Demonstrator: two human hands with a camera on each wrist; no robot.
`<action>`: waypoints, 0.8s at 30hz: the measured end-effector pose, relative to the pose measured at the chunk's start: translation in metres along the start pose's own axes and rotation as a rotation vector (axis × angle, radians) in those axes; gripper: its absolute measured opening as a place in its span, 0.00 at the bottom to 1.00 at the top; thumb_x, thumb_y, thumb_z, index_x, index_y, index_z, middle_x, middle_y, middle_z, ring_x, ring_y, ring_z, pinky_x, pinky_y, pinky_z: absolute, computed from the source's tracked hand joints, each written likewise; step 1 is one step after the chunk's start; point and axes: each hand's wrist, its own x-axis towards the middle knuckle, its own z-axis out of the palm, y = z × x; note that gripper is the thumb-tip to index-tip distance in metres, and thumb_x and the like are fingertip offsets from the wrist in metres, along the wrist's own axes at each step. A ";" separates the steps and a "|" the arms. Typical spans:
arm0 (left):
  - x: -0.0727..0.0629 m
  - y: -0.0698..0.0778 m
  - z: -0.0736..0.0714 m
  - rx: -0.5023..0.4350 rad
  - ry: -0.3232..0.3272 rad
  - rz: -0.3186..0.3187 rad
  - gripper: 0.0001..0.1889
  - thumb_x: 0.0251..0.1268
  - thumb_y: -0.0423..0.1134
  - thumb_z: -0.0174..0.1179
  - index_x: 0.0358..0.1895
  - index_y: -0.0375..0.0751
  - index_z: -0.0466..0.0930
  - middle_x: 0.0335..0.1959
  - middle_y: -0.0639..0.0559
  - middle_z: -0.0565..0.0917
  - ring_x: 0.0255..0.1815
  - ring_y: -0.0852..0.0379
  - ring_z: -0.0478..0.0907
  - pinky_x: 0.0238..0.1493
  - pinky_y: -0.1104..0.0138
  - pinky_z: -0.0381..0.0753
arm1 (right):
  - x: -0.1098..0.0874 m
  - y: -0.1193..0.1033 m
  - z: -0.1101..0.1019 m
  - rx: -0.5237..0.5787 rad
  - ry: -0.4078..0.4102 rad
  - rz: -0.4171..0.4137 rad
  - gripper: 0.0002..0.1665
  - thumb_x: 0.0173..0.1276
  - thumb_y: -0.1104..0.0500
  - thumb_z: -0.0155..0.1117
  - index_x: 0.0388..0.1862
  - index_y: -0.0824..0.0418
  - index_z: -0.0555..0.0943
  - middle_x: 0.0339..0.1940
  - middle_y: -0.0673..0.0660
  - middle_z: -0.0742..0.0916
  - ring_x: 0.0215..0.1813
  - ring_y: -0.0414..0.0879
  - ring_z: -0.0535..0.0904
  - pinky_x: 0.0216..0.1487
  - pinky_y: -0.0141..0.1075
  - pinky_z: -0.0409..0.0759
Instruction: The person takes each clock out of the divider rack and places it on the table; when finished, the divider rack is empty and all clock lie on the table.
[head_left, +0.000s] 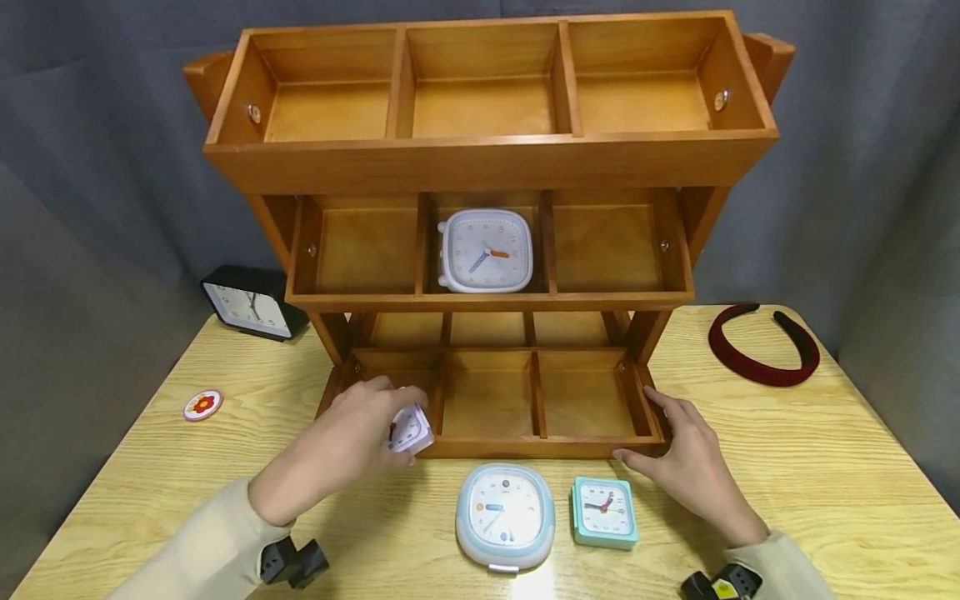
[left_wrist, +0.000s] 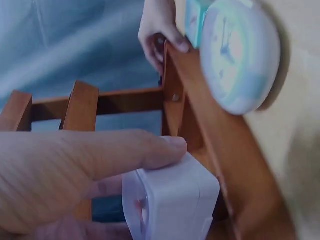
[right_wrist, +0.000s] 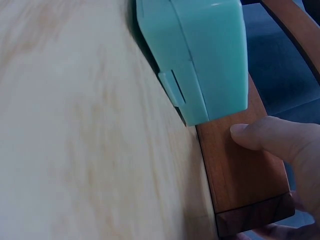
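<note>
My left hand (head_left: 365,425) grips a small white alarm clock (left_wrist: 185,197) between thumb and fingers, at the front of the lower left compartment of a three-tier wooden organizer (head_left: 491,162). In the head view, that clock's tilted face (head_left: 408,429) is partly covered by the fingers. My right hand (head_left: 690,462) holds the bottom tier's front right corner, its thumb against the front board (right_wrist: 245,160) and its fingers along the side. A turquoise square clock (head_left: 604,512) lies just left of the right hand. Between the hands, a pale blue rounded clock (head_left: 506,517) lies face up.
A white clock (head_left: 487,252) occupies the middle compartment of the second tier. To the left stand a black clock (head_left: 251,302) and a round flower badge (head_left: 202,405). A dark red headband (head_left: 761,367) lies at the right on the wooden table (head_left: 847,492).
</note>
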 end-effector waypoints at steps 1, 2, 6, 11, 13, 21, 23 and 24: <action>-0.004 0.003 0.000 -0.010 -0.010 0.004 0.28 0.39 0.37 0.78 0.50 0.44 0.81 0.38 0.47 0.81 0.36 0.53 0.76 0.34 0.62 0.76 | 0.000 0.000 0.000 0.001 -0.001 -0.001 0.55 0.45 0.51 0.82 0.68 0.70 0.66 0.53 0.70 0.77 0.54 0.68 0.75 0.51 0.61 0.75; -0.009 0.005 0.001 -0.021 -0.022 0.014 0.28 0.39 0.37 0.78 0.51 0.45 0.81 0.40 0.46 0.81 0.38 0.52 0.77 0.36 0.61 0.77 | 0.000 0.000 0.000 0.003 -0.003 -0.001 0.55 0.45 0.51 0.82 0.68 0.70 0.66 0.53 0.70 0.77 0.55 0.68 0.75 0.51 0.62 0.75; -0.028 0.005 0.007 -0.049 -0.065 0.089 0.28 0.41 0.36 0.78 0.52 0.49 0.81 0.49 0.46 0.80 0.47 0.48 0.77 0.42 0.56 0.80 | 0.000 0.001 0.000 0.007 -0.002 -0.005 0.55 0.46 0.52 0.81 0.69 0.70 0.65 0.54 0.70 0.77 0.55 0.69 0.75 0.51 0.62 0.75; -0.042 -0.001 0.019 -0.080 -0.142 0.174 0.29 0.40 0.32 0.76 0.52 0.50 0.81 0.54 0.47 0.78 0.52 0.49 0.74 0.49 0.53 0.79 | 0.000 0.001 0.000 0.003 0.000 -0.007 0.54 0.46 0.52 0.81 0.69 0.70 0.65 0.54 0.70 0.77 0.56 0.69 0.74 0.52 0.62 0.75; -0.044 -0.002 0.024 -0.098 -0.181 0.181 0.29 0.41 0.31 0.76 0.52 0.50 0.81 0.54 0.47 0.77 0.53 0.50 0.74 0.50 0.53 0.79 | 0.000 0.001 -0.001 0.001 0.002 -0.004 0.55 0.46 0.52 0.81 0.69 0.70 0.65 0.54 0.70 0.77 0.56 0.68 0.74 0.52 0.62 0.75; -0.043 -0.006 0.049 -0.140 -0.251 0.174 0.29 0.43 0.28 0.73 0.52 0.53 0.80 0.55 0.49 0.77 0.54 0.50 0.74 0.53 0.53 0.78 | -0.001 0.000 -0.001 0.005 -0.005 0.003 0.55 0.46 0.50 0.81 0.69 0.69 0.65 0.54 0.69 0.77 0.56 0.68 0.75 0.52 0.61 0.75; -0.041 -0.007 0.054 -0.135 -0.242 0.180 0.28 0.42 0.28 0.73 0.52 0.52 0.81 0.54 0.49 0.78 0.54 0.50 0.74 0.53 0.53 0.78 | -0.001 0.001 -0.001 0.008 -0.005 0.003 0.55 0.46 0.50 0.81 0.69 0.68 0.66 0.54 0.69 0.77 0.56 0.67 0.75 0.52 0.61 0.75; -0.041 -0.008 0.056 -0.126 -0.235 0.184 0.28 0.41 0.28 0.73 0.51 0.52 0.81 0.53 0.49 0.78 0.53 0.50 0.75 0.53 0.53 0.78 | -0.001 0.001 -0.001 0.009 -0.005 0.003 0.55 0.46 0.50 0.81 0.69 0.68 0.66 0.54 0.69 0.77 0.56 0.67 0.75 0.52 0.61 0.75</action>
